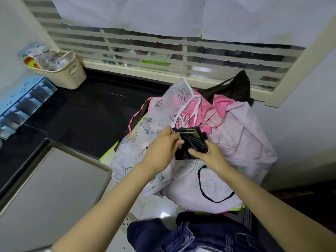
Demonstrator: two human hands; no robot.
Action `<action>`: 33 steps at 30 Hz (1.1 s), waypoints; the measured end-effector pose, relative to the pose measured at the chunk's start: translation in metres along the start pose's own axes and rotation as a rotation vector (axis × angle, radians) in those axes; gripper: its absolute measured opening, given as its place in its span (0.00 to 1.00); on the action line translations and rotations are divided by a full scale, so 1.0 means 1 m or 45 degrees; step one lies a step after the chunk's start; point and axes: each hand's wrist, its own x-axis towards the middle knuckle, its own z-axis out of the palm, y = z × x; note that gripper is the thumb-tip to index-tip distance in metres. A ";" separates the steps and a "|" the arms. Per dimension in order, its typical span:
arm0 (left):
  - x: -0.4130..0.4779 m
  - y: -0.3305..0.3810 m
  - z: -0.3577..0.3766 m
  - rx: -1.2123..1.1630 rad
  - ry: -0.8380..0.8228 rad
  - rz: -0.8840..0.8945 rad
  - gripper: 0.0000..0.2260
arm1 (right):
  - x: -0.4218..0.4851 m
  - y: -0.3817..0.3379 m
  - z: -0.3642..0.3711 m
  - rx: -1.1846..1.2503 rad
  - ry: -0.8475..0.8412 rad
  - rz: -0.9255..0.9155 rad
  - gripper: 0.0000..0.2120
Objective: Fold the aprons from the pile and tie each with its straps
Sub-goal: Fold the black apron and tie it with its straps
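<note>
A small black folded apron bundle, wound round with its dark straps and showing an olive patch at the top, is held above the pile. My left hand grips its left side. My right hand holds its lower right, thumb pressed on the front. Beneath lies the pile of aprons: a white one with cartoon rabbits, a pale pink checked one, a bright pink one and a dark brown one at the back.
A black countertop stretches to the left. On it stand a cream basket with packets and a blue divided organiser. A grey cabinet top is at lower left. A slatted window runs behind.
</note>
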 end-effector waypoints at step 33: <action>0.011 -0.026 -0.009 -1.434 0.149 -0.628 0.13 | -0.004 0.002 -0.009 0.029 -0.212 0.075 0.13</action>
